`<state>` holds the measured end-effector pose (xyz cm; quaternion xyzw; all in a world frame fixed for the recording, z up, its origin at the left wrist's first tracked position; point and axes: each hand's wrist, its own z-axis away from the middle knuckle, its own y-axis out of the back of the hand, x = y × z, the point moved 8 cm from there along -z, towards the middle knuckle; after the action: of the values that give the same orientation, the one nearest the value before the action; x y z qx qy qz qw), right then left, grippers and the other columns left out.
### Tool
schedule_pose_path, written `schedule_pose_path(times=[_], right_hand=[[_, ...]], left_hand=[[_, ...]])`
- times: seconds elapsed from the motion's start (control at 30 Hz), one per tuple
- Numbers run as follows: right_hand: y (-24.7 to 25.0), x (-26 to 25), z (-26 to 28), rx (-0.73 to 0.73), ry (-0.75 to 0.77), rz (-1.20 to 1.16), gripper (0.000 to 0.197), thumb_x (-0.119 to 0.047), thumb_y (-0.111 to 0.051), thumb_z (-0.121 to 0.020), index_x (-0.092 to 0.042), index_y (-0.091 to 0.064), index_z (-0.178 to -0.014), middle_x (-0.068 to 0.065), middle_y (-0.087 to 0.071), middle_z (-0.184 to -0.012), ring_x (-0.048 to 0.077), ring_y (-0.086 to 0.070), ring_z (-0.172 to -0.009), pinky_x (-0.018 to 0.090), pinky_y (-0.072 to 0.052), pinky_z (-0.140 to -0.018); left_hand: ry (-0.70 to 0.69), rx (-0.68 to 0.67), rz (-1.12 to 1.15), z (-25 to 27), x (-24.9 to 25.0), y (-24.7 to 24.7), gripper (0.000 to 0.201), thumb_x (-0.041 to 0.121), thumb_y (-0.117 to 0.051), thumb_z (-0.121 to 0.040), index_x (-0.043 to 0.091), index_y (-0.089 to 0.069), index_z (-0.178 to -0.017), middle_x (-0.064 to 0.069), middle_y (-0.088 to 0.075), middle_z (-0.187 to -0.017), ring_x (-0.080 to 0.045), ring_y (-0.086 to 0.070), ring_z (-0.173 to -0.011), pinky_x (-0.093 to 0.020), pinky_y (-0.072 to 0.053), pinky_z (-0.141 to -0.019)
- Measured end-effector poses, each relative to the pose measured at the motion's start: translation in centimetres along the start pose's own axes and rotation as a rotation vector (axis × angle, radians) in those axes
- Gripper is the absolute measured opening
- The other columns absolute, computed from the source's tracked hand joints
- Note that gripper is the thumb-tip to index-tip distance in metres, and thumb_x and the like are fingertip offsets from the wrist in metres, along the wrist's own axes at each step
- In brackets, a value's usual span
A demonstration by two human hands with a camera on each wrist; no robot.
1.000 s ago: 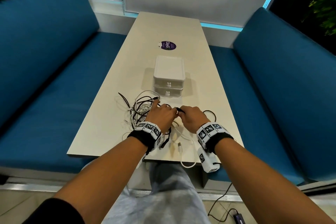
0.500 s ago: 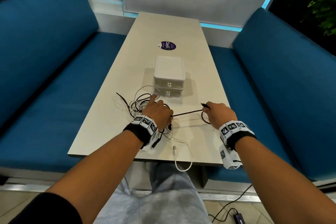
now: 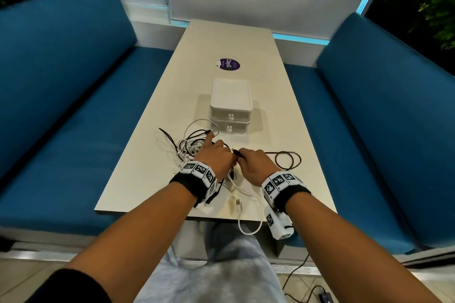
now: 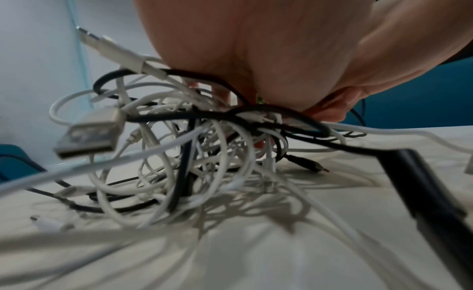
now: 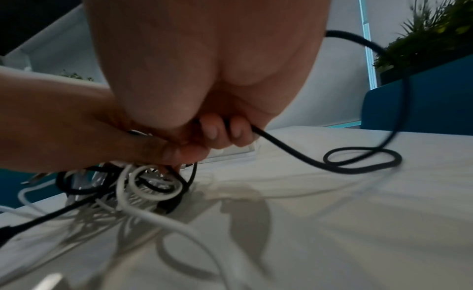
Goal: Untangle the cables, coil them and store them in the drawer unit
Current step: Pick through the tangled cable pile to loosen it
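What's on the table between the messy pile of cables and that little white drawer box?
Only bare tabletop: the head view shows a narrow strip between the cable tangle and the drawer unit, with one white loop almost reaching it.

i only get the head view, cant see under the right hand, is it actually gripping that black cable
Observer: Yes. In the right wrist view the right hand has fingers curled round the black cable.
Operator: left hand doing what underneath
Observer: The left hand presses down on the cable tangle.
Operator: any plugs sticking up
Observer: A silver USB plug juts from the tangle's left side, off the table.
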<state>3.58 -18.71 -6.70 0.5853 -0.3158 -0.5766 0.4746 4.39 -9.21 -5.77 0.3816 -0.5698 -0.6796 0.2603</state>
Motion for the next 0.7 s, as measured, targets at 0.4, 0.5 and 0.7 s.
schedule_pose_path(times=[0.4, 0.5, 0.7], right_hand=[[3.9, 2.7, -0.5, -0.003, -0.099, -0.022, 0.019, -0.031, -0.046, -0.097, -0.022, -0.063, -0.097, 0.010, -0.065, -0.091, 0.030, -0.059, -0.080, 0.041, -0.052, -0.073], [5.4, 4.3, -0.2, 0.027, -0.166, -0.020, 0.021, -0.030, -0.045, -0.098, -0.020, -0.064, -0.096, 0.009, -0.064, -0.087, 0.028, -0.060, -0.075, 0.037, -0.050, -0.068], [5.7, 6.6, 0.4, 0.051, -0.249, -0.033, 0.023, -0.029, -0.044, -0.097, -0.023, -0.065, -0.093, 0.009, -0.065, -0.089, 0.028, -0.060, -0.079, 0.036, -0.049, -0.066]], left_hand=[[0.067, 0.036, 0.076, 0.4, -2.2, 0.6, 0.027, 0.042, -0.041, -0.093, 0.029, -0.063, -0.085, 0.007, -0.067, -0.084, -0.023, -0.054, -0.101, -0.055, -0.011, -0.109], [0.099, 0.054, 0.109, 0.7, -3.0, 0.8, 0.031, 0.042, -0.038, -0.093, 0.029, -0.062, -0.082, 0.009, -0.063, -0.077, -0.022, -0.053, -0.099, -0.055, -0.012, -0.110], [0.108, 0.107, 0.106, 1.3, -3.2, 1.0, 0.036, 0.044, -0.035, -0.095, 0.028, -0.066, -0.086, 0.009, -0.065, -0.081, -0.022, -0.053, -0.099, -0.055, -0.014, -0.110]])
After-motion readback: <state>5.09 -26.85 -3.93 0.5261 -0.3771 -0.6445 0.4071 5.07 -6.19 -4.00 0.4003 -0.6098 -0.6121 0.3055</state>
